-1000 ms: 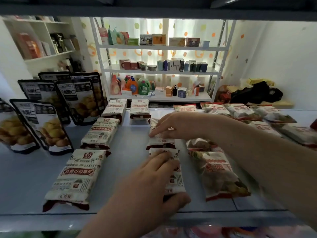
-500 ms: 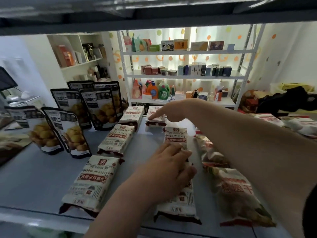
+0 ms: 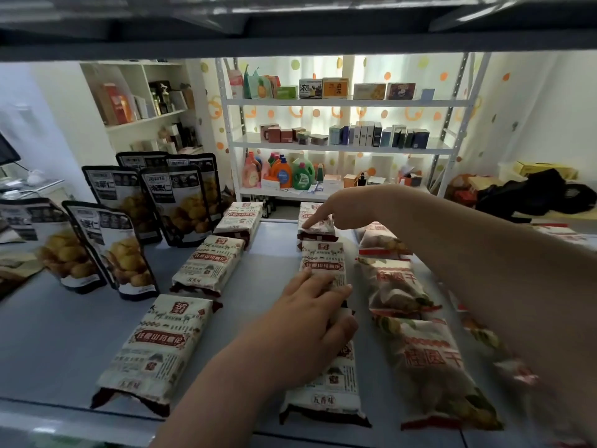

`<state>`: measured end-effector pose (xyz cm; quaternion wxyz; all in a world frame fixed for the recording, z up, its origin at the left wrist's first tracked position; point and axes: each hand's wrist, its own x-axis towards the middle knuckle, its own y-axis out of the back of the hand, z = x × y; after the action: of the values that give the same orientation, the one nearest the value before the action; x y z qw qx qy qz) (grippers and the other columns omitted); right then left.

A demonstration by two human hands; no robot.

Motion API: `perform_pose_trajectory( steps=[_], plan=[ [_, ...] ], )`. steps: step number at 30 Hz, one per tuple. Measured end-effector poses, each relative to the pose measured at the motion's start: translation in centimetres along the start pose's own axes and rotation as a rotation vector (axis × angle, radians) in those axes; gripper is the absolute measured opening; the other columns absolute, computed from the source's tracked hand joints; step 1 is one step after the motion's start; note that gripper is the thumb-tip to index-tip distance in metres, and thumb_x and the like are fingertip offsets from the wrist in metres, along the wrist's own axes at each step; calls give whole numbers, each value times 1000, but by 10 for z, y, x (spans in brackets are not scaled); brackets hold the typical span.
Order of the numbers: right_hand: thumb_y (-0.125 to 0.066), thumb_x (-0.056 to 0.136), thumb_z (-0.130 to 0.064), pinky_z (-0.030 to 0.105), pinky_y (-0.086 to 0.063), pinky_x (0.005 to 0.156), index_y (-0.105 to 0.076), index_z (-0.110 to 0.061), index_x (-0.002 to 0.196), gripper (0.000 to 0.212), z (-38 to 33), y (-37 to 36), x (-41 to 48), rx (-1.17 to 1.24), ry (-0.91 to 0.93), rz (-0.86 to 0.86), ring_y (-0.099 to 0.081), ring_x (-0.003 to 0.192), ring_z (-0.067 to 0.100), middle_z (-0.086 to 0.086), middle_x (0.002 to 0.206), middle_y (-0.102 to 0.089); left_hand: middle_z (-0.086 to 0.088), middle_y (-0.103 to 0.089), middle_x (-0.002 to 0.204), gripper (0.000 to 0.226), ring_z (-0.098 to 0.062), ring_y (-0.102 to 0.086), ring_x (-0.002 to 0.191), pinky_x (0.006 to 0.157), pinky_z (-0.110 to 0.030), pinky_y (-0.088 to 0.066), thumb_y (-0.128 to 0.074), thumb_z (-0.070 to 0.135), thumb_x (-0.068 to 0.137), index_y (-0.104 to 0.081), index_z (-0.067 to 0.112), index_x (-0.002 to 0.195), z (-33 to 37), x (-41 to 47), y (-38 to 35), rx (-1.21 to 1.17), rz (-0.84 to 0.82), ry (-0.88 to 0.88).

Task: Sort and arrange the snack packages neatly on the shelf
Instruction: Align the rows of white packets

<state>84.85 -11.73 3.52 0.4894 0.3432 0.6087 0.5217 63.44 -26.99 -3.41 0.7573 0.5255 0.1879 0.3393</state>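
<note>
Now mid-alignment, the left hand lies flat, fingers spread, on the middle cream printed foil packet while the right hand apparently fingertip-presses the far packet beyond it; next, square them into one column

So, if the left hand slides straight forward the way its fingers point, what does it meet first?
Probably the rear cream packet that the right hand presses. The left hand lies on the middle cream packet, pointing toward the back; depth is unclear.
</note>
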Motion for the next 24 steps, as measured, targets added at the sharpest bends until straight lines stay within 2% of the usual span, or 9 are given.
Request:
perform_pose_trajectory(
  steps=[3,6,8,11,14,15,17,20,24],
  plan=[
    [-40,90,9,15,-46,52,-48,-59,133,81,4,-2,-8,43,-13,-1,-57,70,5,-6,146,-49,18,-8,159,63,-4,12,145,116,-37,-4,-24,65,91,-21,41,150,0,0,0,2,-5,-3],
    [-50,90,1,18,-43,75,-57,-48,132,64,3,-6,-18,84,-10,83,-62,101,16,-1,138,-57,16,-9,160,59,-6,11,146,119,-38,-6,-29,60,96,-22,40,150,4,-1,3,2,0,-8],
    [-53,91,-3,19,-39,88,-56,-39,136,58,0,-8,-24,148,-17,148,-55,122,21,0,136,-58,15,-13,159,57,-4,4,145,118,-34,-9,-32,58,96,-26,39,149,6,-6,8,-5,46,-28],
    [-49,97,-3,28,-37,108,-47,-37,143,58,-17,-5,-43,244,-12,187,-47,131,15,-1,146,-49,25,-22,149,55,3,-13,139,110,-22,-22,-32,64,91,-34,44,143,0,-26,15,-22,157,-109],
    [-55,98,-34,24,-43,94,-57,-41,134,37,-37,-7,-73,147,98,175,-52,113,4,-10,137,-56,36,-28,138,54,12,-24,130,103,-13,-27,-37,70,86,-45,46,134,-8,-48,15,-57,192,-166],
    [-56,95,-47,24,-42,94,-58,-42,132,38,-43,-11,-83,111,117,129,-51,113,3,-13,136,-56,37,-29,136,54,12,-26,130,103,-12,-29,-40,70,85,-48,45,131,-10,-52,13,-61,192,-178],
    [-56,88,-65,35,-39,105,-56,-44,134,51,-54,-20,-97,52,100,59,-48,123,9,-12,141,-53,35,-34,135,51,10,-27,132,105,-16,-31,-45,67,85,-53,43,128,-12,-57,8,-69,208,-213],
    [-56,85,-68,40,-33,111,-52,-44,139,59,-61,-27,-104,44,48,82,-42,133,13,-11,148,-46,32,-37,135,48,6,-25,136,108,-20,-32,-49,61,86,-54,40,129,-13,-58,3,-109,237,-243],
    [-58,90,-56,39,-37,109,-52,-42,139,52,-65,-30,-102,56,6,107,-47,129,13,-10,148,-48,28,-36,140,52,-2,-18,143,113,-26,-27,-51,57,86,-51,37,134,-15,-61,-4,-183,240,-285]
  ],
)
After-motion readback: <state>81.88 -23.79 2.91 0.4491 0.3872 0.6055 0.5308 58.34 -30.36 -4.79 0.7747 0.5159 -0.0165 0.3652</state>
